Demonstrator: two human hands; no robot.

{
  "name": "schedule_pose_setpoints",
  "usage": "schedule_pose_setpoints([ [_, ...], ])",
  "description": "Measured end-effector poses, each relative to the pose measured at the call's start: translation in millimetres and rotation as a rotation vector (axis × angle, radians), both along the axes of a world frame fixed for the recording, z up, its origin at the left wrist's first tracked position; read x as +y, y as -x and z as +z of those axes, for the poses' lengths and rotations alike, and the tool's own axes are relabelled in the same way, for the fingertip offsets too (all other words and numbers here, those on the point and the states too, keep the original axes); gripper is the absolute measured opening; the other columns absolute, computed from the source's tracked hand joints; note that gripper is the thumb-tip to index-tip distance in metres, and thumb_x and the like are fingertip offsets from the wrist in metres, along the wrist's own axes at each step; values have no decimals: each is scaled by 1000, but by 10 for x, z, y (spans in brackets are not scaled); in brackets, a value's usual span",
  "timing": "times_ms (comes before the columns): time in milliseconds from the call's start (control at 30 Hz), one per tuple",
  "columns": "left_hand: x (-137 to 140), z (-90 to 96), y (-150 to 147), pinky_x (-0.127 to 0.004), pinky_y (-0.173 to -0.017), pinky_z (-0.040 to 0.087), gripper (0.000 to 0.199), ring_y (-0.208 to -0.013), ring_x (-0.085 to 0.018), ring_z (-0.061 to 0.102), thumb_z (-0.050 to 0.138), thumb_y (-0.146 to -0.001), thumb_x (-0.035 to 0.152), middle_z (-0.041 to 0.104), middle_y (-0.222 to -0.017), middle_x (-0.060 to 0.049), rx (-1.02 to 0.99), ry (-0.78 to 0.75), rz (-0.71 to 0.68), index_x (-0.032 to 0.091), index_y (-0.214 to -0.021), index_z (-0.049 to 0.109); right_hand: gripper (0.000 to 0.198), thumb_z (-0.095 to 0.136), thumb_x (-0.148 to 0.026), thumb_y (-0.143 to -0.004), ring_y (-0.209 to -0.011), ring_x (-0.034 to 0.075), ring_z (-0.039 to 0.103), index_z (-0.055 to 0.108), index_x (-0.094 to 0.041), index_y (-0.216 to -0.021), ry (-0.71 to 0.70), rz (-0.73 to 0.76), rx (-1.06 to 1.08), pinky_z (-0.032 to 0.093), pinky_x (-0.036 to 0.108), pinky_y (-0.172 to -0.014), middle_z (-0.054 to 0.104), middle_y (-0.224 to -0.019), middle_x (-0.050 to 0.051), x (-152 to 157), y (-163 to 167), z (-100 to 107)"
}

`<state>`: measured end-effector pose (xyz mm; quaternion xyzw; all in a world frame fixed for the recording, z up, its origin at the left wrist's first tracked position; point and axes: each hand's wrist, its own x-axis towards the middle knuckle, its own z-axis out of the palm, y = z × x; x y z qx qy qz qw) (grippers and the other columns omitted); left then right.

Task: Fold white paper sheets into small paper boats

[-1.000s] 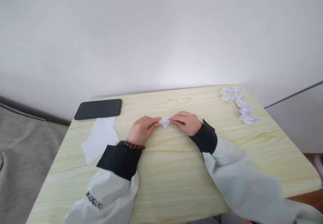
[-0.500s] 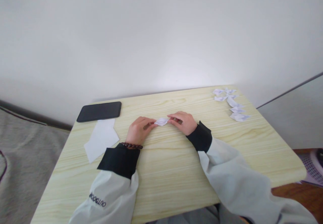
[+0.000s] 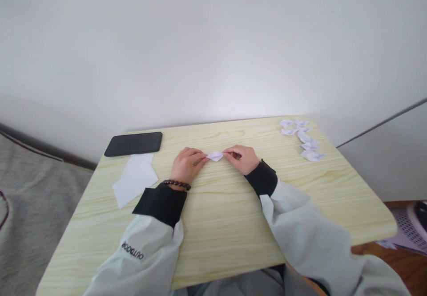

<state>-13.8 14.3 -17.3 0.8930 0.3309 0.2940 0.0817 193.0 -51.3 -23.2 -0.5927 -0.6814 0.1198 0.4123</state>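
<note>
Between my two hands is a small folded white paper boat (image 3: 215,156), held just over the middle of the wooden table (image 3: 227,233). My left hand (image 3: 187,164) pinches its left tip between thumb and fingers. At the opposite tip, the thumb and forefinger of my right hand (image 3: 243,159) are closed on the paper. Fingertips partly cover both ends of the boat. White paper sheets (image 3: 135,178) lie overlapping to the left of my left hand.
A black phone (image 3: 133,144) lies at the table's back left corner, touching or close to the sheets. Several folded paper boats (image 3: 308,145) are grouped at the back right. A white wall (image 3: 213,51) rises behind the table. A perforated plastic basket (image 3: 412,229) stands on the floor at right.
The view has shifted slightly. Both hands still grip the boat's ends; the boat looks a little turned, with its opening less visible than before.
</note>
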Motion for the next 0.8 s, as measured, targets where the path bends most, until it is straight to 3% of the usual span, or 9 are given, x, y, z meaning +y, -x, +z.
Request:
schedule_pose_setpoints([
  [100,-2,5,-25,-38,-90,44,27,-102,-22,55,53,-85,37,66,-110,-4,108,-17,72,23,-103,67,12,61,-23,-79,-56,10,56,72,-17,-79,2,-23,8,43,20,-57,70,-71,3,5,-3,11],
  [200,-23,3,-64,-45,-102,34,39,-124,-26,41,47,-87,41,51,-134,-3,255,-14,95,25,-121,56,13,61,-23,-79,-57,10,57,72,-16,-79,3,-32,11,43,21,-57,70,-72,3,0,-4,14],
  [300,-54,2,-96,-47,-109,23,49,-134,-26,29,41,-88,48,37,-144,-2,374,-19,91,28,-133,44,13,61,-23,-79,-58,10,58,72,-16,-80,6,-38,2,44,21,-59,70,-73,3,-12,3,12],
  [467,-90,22,-107,-47,-111,20,51,-136,-26,26,36,-89,49,32,-147,-2,432,-27,99,28,-136,39,14,61,-24,-79,-57,10,57,73,-16,-80,53,-125,-44,44,21,-59,69,-74,4,-28,-20,41],
  [667,-130,16,-202,-51,-109,22,47,-134,-30,28,38,-90,41,39,-143,-8,374,-5,139,20,-130,47,17,59,-26,-79,-62,14,59,74,-17,-80,252,-355,-206,41,24,-61,66,-69,3,-89,-306,177],
  [800,-180,11,-328,-48,-110,23,43,-132,-27,32,37,-91,38,43,-139,-8,332,12,13,17,-126,51,21,56,-30,-79,-67,16,60,74,-20,-81,376,-470,-316,40,24,-60,67,-69,2,-168,-592,304],
])
